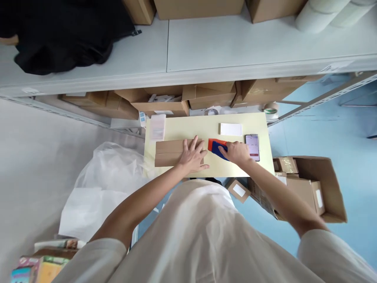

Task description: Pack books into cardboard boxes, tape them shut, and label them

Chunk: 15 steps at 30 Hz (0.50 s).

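Note:
A closed brown cardboard box (pixel 167 153) lies lengthwise on the pale yellow table (pixel 188 125), a seam running along its top. My left hand (pixel 193 157) rests on the right end of this box with fingers spread. To the right of the box, my right hand (pixel 238 152) is closed around a red-and-blue tool (pixel 218 151) that looks like a tape dispenser. The tool's red end points toward the box, with a small gap between them. My fingers hide its right part.
A white box (pixel 231 129) and a phone (pixel 253 147) lie near my right hand. Clear plastic sheets (pixel 158 126) sit at the table's back left. Behind stands a shelf (pixel 206 47) with cartons. A large open carton (pixel 332 188) is right, a plastic bag (pixel 103 177) left.

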Tool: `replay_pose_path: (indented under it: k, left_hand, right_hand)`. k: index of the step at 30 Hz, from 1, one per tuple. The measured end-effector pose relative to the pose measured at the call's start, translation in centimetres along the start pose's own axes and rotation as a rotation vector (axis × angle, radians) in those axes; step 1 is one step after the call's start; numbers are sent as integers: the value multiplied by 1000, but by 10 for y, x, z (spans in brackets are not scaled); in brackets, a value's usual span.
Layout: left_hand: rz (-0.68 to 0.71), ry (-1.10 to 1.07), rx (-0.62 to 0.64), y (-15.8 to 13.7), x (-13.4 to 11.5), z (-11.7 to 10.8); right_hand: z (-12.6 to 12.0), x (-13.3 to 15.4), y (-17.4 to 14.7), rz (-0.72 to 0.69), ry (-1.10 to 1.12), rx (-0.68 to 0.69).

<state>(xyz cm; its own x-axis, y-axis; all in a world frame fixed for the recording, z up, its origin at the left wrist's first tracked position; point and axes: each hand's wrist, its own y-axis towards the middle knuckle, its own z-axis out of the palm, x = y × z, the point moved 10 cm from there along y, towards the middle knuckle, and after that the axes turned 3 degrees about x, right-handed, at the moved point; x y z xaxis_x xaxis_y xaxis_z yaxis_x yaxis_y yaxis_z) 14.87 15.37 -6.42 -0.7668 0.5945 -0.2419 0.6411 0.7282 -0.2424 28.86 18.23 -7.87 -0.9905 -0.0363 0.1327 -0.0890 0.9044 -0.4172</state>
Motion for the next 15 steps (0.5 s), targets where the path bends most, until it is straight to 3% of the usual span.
replay_pose_path:
  k: [4, 7, 11, 13, 15]
  left_hand:
    - [57, -213, -82, -2, 6, -10]
    - [58, -413, -272, -20, 29, -30]
    - [-199, -437, -500, -77, 98, -40]
    - [-358, -505, -587, -115, 139, -29]
    - [-449, -688, -623, -147, 171, -5]
  right_hand:
    - [35, -34, -15, 152, 145, -129]
    - [80, -38, -18, 228, 155, -108]
    - [124, -30, -21, 258, 138, -91]
    - [131, -26, -26, 242, 154, -110]
    - [123, -21, -33, 211, 189, -190]
